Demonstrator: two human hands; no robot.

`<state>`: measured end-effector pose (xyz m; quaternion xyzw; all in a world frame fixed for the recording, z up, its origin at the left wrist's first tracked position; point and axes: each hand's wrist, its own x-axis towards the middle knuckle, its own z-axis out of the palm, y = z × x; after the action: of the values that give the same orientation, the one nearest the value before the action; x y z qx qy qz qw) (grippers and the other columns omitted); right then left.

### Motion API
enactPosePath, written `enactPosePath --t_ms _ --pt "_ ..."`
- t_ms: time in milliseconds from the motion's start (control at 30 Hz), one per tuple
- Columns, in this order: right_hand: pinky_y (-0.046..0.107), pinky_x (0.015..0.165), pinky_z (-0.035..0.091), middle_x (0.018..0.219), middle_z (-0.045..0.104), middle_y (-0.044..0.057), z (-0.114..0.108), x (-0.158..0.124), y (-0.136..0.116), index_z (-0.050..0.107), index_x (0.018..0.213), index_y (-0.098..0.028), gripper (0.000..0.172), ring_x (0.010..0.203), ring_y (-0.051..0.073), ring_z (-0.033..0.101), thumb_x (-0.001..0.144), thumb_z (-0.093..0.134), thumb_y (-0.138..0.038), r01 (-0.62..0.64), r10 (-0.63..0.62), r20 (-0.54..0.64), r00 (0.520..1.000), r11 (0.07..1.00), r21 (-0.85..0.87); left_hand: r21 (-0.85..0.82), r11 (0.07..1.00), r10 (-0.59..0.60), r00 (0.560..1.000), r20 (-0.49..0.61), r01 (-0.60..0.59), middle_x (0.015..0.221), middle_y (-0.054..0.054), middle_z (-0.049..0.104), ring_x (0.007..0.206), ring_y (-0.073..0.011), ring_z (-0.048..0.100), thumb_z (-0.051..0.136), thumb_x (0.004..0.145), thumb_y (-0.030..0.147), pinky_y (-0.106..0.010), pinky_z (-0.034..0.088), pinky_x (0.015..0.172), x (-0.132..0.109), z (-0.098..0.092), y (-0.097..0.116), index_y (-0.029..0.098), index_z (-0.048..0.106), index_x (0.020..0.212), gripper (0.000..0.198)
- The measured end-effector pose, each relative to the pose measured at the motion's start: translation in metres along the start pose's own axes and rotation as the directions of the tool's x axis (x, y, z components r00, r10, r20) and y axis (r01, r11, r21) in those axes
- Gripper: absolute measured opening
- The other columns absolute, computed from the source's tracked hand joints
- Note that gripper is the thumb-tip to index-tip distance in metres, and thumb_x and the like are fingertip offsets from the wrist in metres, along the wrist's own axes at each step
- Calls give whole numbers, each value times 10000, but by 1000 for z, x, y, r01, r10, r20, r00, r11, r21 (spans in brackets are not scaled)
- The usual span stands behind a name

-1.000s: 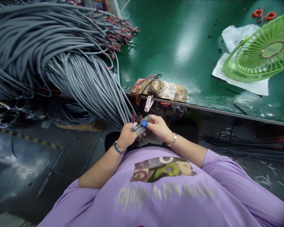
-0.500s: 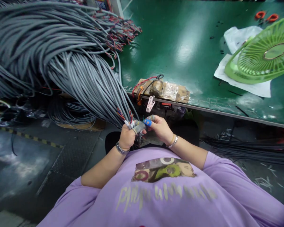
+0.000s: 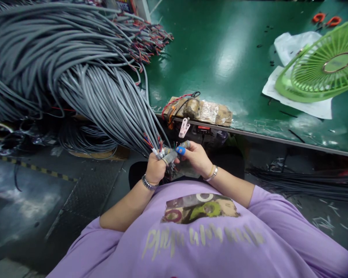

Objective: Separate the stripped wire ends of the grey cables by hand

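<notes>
Low in front of my body, my left hand (image 3: 158, 166) is closed round the stripped ends of several grey cables (image 3: 113, 108). Coloured wires (image 3: 147, 141) stick up beside its thumb. My right hand (image 3: 195, 156) meets it from the right with thumb and forefinger pinched on thin wires at a cable end; the exact wire is too small to make out. Grey coverings wrap some fingers of both hands, and a blue one sits on my right thumb. More wire ends hang below the hands, partly hidden.
A green table (image 3: 197, 46) stretches ahead, its front edge just beyond my hands. On it are a taped wooden block (image 3: 208, 111), a pink clip (image 3: 184, 127) at the edge, a green fan (image 3: 324, 65) and orange-handled scissors (image 3: 319, 18). Another cable pile (image 3: 46, 42) lies at left.
Both hands stay in nearly the same place, with only a slight shift of the fingers. Small wire tips now show a little more between the hands.
</notes>
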<state>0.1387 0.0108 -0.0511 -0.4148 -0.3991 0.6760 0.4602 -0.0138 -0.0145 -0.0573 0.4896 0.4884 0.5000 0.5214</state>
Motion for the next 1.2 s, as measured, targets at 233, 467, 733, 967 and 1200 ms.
enactPosePath --t_ms 233,467,733,967,1200 --pt "226 526 400 591 568 -24 0 -1 -1 604 667 -149 431 542 83 466 556 848 -487 0 0 -1 1000 1000 22 -39 999 -21 999 -50 19 577 -26 666 486 -101 508 714 744 332 -234 335 464 1 3 -1 158 663 615 223" --pt "215 514 364 590 573 -38 0 3 2 617 752 -148 421 521 74 477 603 828 -480 -46 39 85 996 996 72 -54 998 -16 1000 -20 15 554 -16 647 487 -94 500 708 760 300 -225 333 476 1 0 -2 153 677 625 202" --pt "223 531 346 591 564 -40 2 4 4 606 715 -148 397 524 66 461 617 830 -461 6 -10 63 998 997 77 -41 999 -4 999 -36 3 554 -15 652 482 -89 505 715 757 291 -216 334 471 1 3 -1 153 676 614 202" --pt "218 534 347 613 558 -42 4 0 5 617 730 -150 404 545 64 442 608 835 -467 7 -11 34 999 993 115 -66 998 -4 993 -122 -4 537 -10 642 464 -85 508 718 740 293 -208 332 455 1 8 0 151 680 636 180" --pt "213 553 418 725 606 -12 -17 8 3 643 818 -152 458 568 64 488 691 749 -578 -99 84 65 994 953 285 -177 982 -86 994 -68 73 500 -29 629 438 -96 529 740 698 306 -210 344 448 -1 6 17 139 649 571 230"
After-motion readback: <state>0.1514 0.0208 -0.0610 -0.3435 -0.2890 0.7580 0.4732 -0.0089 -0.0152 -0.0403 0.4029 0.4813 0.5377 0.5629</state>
